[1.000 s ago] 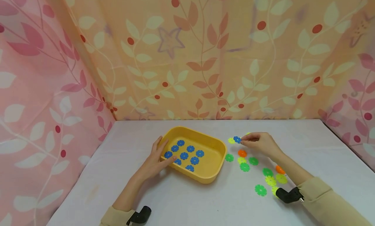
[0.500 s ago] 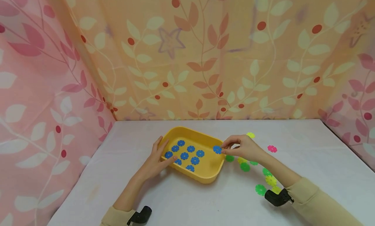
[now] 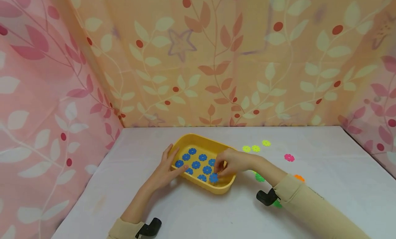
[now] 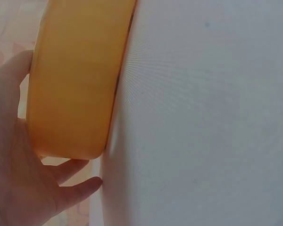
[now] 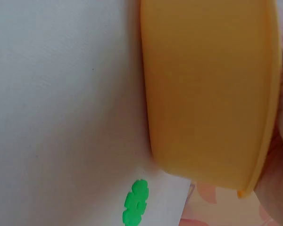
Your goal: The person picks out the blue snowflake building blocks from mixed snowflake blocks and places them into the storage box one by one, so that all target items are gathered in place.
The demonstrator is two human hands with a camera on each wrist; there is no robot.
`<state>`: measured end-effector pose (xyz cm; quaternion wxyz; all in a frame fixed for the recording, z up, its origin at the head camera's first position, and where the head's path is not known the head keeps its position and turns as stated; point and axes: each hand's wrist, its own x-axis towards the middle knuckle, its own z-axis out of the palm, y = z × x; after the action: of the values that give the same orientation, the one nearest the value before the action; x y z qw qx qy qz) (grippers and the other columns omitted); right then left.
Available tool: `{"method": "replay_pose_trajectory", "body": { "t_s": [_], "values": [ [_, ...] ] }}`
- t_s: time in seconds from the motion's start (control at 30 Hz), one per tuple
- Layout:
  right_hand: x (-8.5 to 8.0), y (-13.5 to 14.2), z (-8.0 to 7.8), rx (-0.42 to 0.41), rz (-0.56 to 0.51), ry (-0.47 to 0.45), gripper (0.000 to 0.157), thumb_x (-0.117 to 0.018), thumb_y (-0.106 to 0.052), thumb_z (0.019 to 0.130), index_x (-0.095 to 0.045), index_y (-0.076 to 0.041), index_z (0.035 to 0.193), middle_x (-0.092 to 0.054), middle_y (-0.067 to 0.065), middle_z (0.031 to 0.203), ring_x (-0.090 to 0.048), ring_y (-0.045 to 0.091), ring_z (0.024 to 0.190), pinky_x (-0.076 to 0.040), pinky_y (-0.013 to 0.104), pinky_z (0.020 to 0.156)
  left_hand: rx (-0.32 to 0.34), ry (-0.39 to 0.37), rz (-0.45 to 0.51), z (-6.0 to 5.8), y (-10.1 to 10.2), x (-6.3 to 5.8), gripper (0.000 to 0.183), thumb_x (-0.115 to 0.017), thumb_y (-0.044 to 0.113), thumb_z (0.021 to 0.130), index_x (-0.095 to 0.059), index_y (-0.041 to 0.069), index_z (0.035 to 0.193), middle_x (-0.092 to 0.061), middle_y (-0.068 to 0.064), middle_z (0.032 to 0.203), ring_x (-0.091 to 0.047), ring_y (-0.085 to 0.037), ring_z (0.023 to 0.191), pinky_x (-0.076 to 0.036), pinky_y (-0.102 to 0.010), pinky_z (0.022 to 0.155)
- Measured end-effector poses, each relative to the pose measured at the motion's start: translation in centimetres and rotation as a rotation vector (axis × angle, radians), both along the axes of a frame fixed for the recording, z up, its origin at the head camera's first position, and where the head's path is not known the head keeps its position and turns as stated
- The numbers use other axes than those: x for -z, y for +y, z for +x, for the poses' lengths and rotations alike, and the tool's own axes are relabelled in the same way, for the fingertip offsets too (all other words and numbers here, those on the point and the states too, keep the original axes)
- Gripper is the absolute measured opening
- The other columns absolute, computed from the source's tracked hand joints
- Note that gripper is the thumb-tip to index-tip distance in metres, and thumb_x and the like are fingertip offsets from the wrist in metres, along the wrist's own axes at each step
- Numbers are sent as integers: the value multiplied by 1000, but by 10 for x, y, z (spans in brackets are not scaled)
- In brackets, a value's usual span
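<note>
A yellow plastic tray [image 3: 213, 189] sits on the white table with several blue notched snowflake discs [image 3: 196, 165] lying flat inside. My left hand [image 3: 167, 167] grips its left end, thumb over the near rim; in the left wrist view, fingers of the left hand [image 4: 23, 155] reach around the end wall. My right hand [image 3: 233, 161] is inside the tray's right half, pinching a blue snowflake disc [image 3: 213, 177] low over the near side of the tray floor. From the right wrist camera, the yellow wall [image 5: 210, 94] hides the fingertips and the disc.
To the tray's right lie loose discs: several yellow ones [image 3: 255, 148], a pink one [image 3: 289, 158], an orange one [image 3: 299, 178] and green ones [image 3: 260, 177]. My right forearm covers part of this group. Patterned curtains [image 3: 210, 60] stand behind the table and at both sides.
My right hand has carried the blue disc left from beside the yellow discs, over the tray's right rim and down inside. My left hand has stayed on the tray.
</note>
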<state>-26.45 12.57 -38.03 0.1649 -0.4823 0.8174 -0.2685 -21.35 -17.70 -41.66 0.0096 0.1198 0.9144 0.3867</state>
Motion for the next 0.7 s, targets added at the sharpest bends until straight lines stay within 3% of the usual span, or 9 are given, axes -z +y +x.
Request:
{"method": "replay_pose_trajectory", "body": {
  "t_s": [0.17, 0.7],
  "values": [
    [0, -7, -1, 15, 108, -55, 6, -78, -20, 85, -74, -18, 89, -64, -14, 79, -56, 4, 72, -51, 22, 67, -1, 1, 1, 2, 0, -1, 91, -64, 56, 88, -22, 14, 156, 4, -5, 163, -19, -39, 144, -24, -62, 109],
    [0, -15, -3, 85, 177, -116, 6, -77, -12, 84, -72, -14, 86, -65, -10, 78, -57, 8, 72, -52, 23, 69, -2, -5, 4, 6, -2, -3, 91, -63, 57, 88, -21, 15, 157, 6, -3, 163, -18, -38, 144, -24, -62, 108]
  ]
}}
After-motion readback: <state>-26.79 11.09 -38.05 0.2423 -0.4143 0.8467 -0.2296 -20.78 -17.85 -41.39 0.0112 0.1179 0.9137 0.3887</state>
